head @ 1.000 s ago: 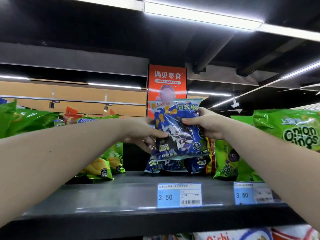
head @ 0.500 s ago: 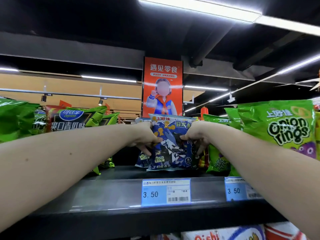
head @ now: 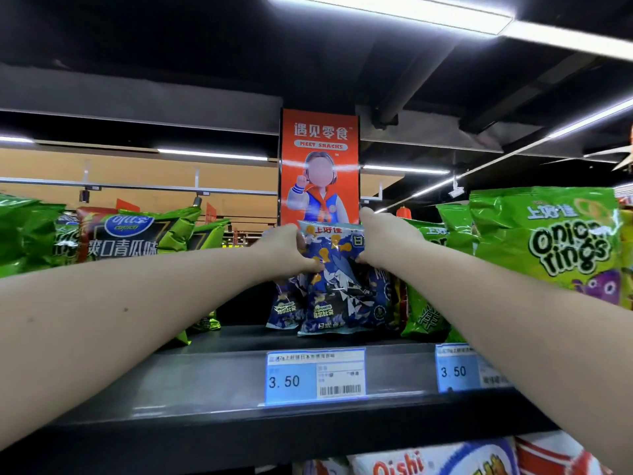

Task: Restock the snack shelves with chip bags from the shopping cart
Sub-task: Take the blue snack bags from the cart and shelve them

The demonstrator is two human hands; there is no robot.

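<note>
Blue chip bag (head: 330,265) sits above the price tag (head: 315,375); left hand (head: 287,250) and right hand (head: 387,240) curl fingers round its top. Stand it straight, then let go gently.

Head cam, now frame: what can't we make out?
- Shopping cart: outside the head view.
- Bags behind the blue bag: head view, count hidden by it, the left hand and the right hand.
- Price tag small print: head view, too small and blurred.
- Oishi bag: head view, cut off by the bottom edge.
</note>
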